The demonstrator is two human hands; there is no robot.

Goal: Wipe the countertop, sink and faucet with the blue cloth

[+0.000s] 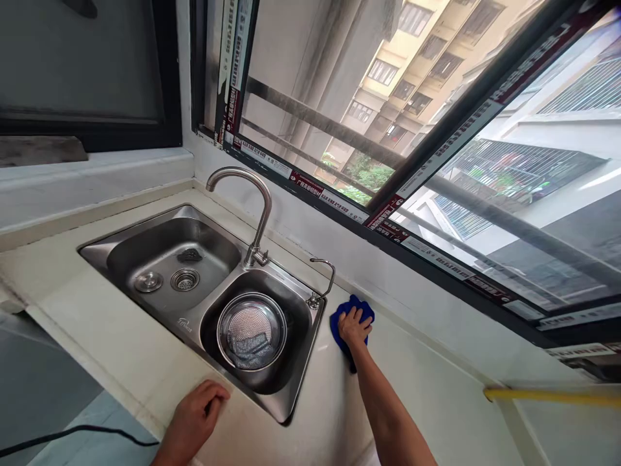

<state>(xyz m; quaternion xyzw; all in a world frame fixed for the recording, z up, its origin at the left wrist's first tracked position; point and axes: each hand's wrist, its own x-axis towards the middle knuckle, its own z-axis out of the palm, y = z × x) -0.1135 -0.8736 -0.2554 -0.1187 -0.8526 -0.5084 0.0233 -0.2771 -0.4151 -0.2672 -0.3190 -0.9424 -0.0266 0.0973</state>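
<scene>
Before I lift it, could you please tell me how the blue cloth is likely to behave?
The blue cloth will probably flop, given its rumpled folds under the right hand. It should slide fairly easily, as the countertop looks smooth, and seems unlikely to roll, lying low.

Right hand (354,330), fingers (365,321) spread on blue cloth (358,301) beside double sink (219,292), left hand (201,408) near counter (97,330) edge
</scene>
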